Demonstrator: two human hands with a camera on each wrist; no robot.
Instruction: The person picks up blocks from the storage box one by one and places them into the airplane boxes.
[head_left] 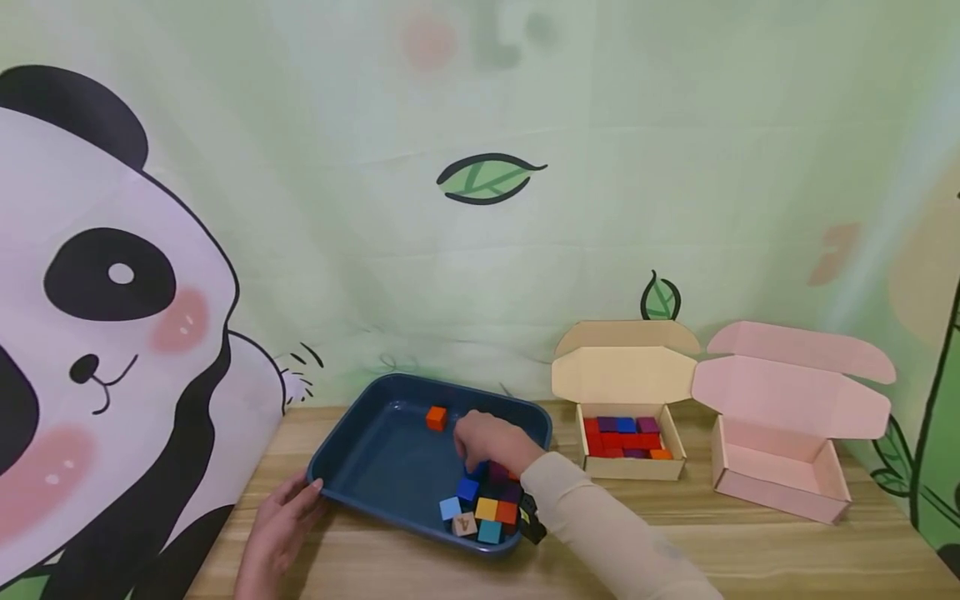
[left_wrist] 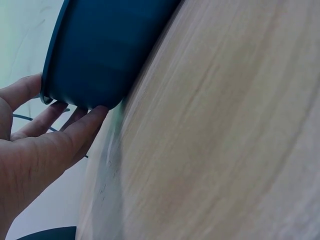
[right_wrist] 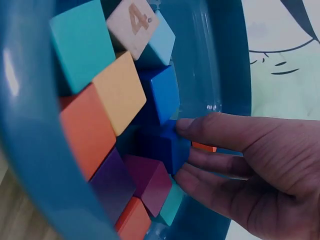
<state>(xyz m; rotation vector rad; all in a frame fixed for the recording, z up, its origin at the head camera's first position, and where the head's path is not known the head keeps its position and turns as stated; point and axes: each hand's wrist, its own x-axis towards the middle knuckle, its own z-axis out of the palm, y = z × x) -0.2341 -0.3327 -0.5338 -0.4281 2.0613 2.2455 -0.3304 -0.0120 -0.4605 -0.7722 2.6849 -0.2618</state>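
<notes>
My left hand (head_left: 279,527) grips the near left corner of a dark blue plastic tray (left_wrist: 100,55), thumb at the rim and fingertips against the outer wall. Over the right part of the tray, my right hand (right_wrist: 260,165) pinches a blue wooden cube (right_wrist: 167,147) between thumb and fingers; in the head view that cube is mostly hidden by the hand. Around it lie a purple cube (right_wrist: 147,180), a yellow cube (head_left: 487,509), a teal cube (head_left: 490,532), a light blue cube (head_left: 450,508) and a plain wooden cube (right_wrist: 134,25) marked 4. One orange cube (head_left: 437,418) sits apart near the tray's back.
Right of the tray stands an open cream box (head_left: 637,472) holding red, purple, blue and orange cubes. Farther right is an open pink box (head_left: 780,492) with no cubes visible inside. The wooden table (head_left: 637,558) meets a panda-printed cloth (head_left: 360,250) behind.
</notes>
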